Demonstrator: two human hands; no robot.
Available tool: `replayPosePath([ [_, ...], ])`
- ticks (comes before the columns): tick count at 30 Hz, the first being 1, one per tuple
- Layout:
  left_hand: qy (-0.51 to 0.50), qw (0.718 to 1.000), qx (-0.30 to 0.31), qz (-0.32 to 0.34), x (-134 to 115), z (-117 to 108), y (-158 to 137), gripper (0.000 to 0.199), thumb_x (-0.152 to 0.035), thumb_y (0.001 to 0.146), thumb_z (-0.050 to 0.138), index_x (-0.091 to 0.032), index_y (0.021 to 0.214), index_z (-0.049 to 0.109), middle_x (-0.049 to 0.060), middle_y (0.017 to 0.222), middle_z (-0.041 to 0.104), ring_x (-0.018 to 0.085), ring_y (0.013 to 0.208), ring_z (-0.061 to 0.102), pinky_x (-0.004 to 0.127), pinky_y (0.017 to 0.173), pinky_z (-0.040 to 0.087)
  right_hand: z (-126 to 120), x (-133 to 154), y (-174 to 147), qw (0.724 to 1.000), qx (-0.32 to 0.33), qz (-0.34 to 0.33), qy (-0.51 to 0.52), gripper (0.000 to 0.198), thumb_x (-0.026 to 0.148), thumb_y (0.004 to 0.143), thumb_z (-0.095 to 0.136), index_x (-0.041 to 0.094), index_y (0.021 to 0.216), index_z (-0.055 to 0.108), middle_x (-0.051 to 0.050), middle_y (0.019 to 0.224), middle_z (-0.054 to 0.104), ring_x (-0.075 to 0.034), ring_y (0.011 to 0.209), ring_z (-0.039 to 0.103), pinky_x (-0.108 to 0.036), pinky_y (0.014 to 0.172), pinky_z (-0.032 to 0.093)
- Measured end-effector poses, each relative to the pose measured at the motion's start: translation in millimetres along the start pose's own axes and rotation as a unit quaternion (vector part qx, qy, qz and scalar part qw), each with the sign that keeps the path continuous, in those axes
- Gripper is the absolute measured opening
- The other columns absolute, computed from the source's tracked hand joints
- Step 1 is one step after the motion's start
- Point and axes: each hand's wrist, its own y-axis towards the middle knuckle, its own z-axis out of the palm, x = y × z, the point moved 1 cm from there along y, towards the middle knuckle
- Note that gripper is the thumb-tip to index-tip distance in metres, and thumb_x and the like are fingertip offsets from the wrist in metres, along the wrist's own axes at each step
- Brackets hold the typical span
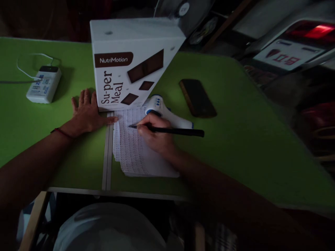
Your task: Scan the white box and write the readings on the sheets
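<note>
A black pen [180, 131] is gripped in my right hand [157, 132], its tip at the written lines of a paper stack [141, 157]. Rows of small handwriting cover much of the top sheet. My left hand [87, 113] lies flat on the green table with fingers spread, its thumb reaching the paper's left edge. Just beyond the paper stands a white NutriMotion box [112, 45], close to my left fingers. Behind my right hand lies a white and blue handheld device [167, 113], like an infrared thermometer, partly covered by the hand.
To the right lies a dark phone [197, 97]. A white power adapter [44, 83] with cables sits at the left of the green table [248, 146]. A metal seam [106, 157] runs beside the paper. Beyond the table's right corner a machine glows red [319, 30].
</note>
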Motion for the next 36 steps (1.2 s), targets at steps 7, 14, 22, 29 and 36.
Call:
replayPosePath([
  [7, 0.002, 1.0, 0.001, -0.003, 0.2, 0.2, 0.7, 0.143, -0.104, 0.062, 0.05, -0.016, 0.168, 0.016, 0.022, 0.174, 0.012, 0.046, 0.161, 0.006, 0.066, 0.128, 0.002, 0.0, 1.2, 0.7, 1.0, -0.007, 0.005, -0.02, 0.01, 0.022, 0.069, 0.058, 0.025, 0.062, 0.051, 0.005, 0.052, 0.05, -0.012, 0.048, 0.042, -0.028, 0.048, 0.04],
  [14, 0.011, 1.0, 0.007, -0.007, -0.6, -0.7, 0.0, 0.139, -0.103, 0.067, 0.048, -0.016, 0.168, 0.014, 0.022, 0.175, 0.011, 0.048, 0.16, 0.004, 0.065, 0.128, 0.002, 0.0, -3.1, -0.2, 0.999, -0.042, 0.023, 0.013, 0.009, 0.024, 0.072, 0.055, 0.025, 0.064, 0.052, 0.004, 0.054, 0.051, -0.013, 0.05, 0.046, -0.029, 0.051, 0.04],
  [22, 0.015, 1.0, 0.007, -0.003, -1.1, -1.2, -0.5, 0.142, -0.103, 0.066, 0.05, -0.011, 0.168, 0.015, 0.025, 0.174, 0.009, 0.047, 0.161, 0.006, 0.066, 0.127, 0.003, 1.8, -2.7, 0.7, 0.998, -0.055, -0.001, -0.014, 0.008, 0.024, 0.07, 0.055, 0.024, 0.063, 0.051, 0.002, 0.056, 0.053, -0.014, 0.053, 0.048, -0.03, 0.053, 0.042],
  [29, 0.008, 1.0, 0.012, -0.003, -1.7, -1.7, -0.1, 0.14, -0.103, 0.068, 0.046, -0.011, 0.168, 0.012, 0.025, 0.174, 0.008, 0.049, 0.16, 0.003, 0.066, 0.127, 0.001, -0.1, -2.7, 1.9, 0.999, -0.038, -0.002, 0.0, 0.009, 0.025, 0.07, 0.056, 0.024, 0.062, 0.053, 0.004, 0.055, 0.052, -0.012, 0.05, 0.044, -0.029, 0.053, 0.04],
  [36, 0.016, 1.0, 0.009, -0.005, -1.7, -1.5, -0.4, 0.138, -0.1, 0.068, 0.052, -0.012, 0.168, 0.014, 0.025, 0.174, 0.009, 0.048, 0.161, 0.004, 0.066, 0.127, 0.003, 1.4, -6.5, 0.1, 0.999, -0.044, -0.001, -0.001, 0.008, 0.023, 0.071, 0.056, 0.024, 0.064, 0.053, 0.004, 0.055, 0.051, -0.012, 0.05, 0.044, -0.028, 0.052, 0.039],
])
